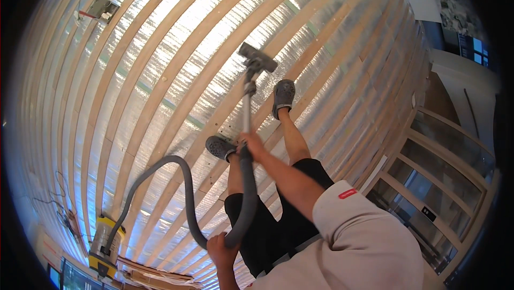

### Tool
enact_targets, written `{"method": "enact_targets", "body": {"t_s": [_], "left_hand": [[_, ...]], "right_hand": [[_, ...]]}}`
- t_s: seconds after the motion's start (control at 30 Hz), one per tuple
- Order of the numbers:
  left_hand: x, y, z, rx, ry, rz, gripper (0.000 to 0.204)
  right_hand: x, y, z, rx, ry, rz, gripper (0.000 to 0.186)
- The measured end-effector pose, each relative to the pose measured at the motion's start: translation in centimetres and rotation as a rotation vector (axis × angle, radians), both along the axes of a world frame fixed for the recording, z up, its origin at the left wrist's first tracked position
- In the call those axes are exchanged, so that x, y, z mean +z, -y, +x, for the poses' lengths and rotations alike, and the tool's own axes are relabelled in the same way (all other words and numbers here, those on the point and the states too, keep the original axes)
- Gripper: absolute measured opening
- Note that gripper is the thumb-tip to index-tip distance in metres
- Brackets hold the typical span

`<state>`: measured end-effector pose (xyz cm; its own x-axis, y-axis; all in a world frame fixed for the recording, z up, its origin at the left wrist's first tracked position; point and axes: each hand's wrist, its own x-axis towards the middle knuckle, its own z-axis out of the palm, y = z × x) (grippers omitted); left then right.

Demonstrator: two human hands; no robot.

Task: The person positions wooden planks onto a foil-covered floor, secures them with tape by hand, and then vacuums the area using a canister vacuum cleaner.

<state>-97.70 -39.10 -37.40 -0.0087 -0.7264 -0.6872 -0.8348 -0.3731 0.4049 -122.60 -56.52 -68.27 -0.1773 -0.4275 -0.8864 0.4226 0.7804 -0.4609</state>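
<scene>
Vacuum nozzle (258, 59) lies on the battens (164, 79) just beyond our right shoe (285, 96), where we seem in mid-cleaning, right hand (254, 146) gripping the wand (247, 110), left hand (222, 250) grasping the hose (249, 193), so next move probably calls for steering along the wood.

Beige shirt (369, 242) — black shorts (270, 236).

Silvery foil floor (201, 109), pale wooden battens (165, 79), railed wooden frame (445, 154), glare (218, 49)
</scene>
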Motion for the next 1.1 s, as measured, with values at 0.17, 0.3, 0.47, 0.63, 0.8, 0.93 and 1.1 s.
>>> {"method": "enact_targets", "body": {"t_s": [0.17, 0.3, 0.47, 0.63, 0.8, 0.93, 1.1], "left_hand": [[0.8, -4.3, 6.3, 0.11, 0.181, -0.038, 0.041], [-2.8, -0.2, 5.4, 0.158, 0.191, -0.146, 0.039], [-7.5, 13.0, -4.0, 0.064, 0.064, -0.231, 0.051], [-11.0, 27.5, -15.1, 0.011, -0.079, -0.312, 0.05], [-15.5, 38.2, -26.3, 0.031, -0.101, -0.317, 0.044], [-18.1, 45.5, -35.3, 0.034, -0.101, -0.296, 0.044], [-20.7, 52.2, -43.3, 0.007, -0.151, -0.198, 0.046]], "right_hand": [[4.1, -0.6, 8.7, -0.218, 0.164, 0.039, 0.021], [1.8, 4.7, 7.8, -0.269, 0.084, -0.034, 0.021], [-3.6, 17.3, -1.6, -0.469, 0.127, -0.153, 0.021], [-5.0, 29.4, -15.7, -0.493, 0.125, -0.158, 0.023], [-5.1, 41.0, -32.2, -0.329, 0.153, -0.224, 0.02], [-6.1, 48.2, -41.8, -0.258, 0.065, -0.173, 0.02], [-8.7, 56.5, -52.7, -0.129, -0.044, -0.138, 0.026]]}}
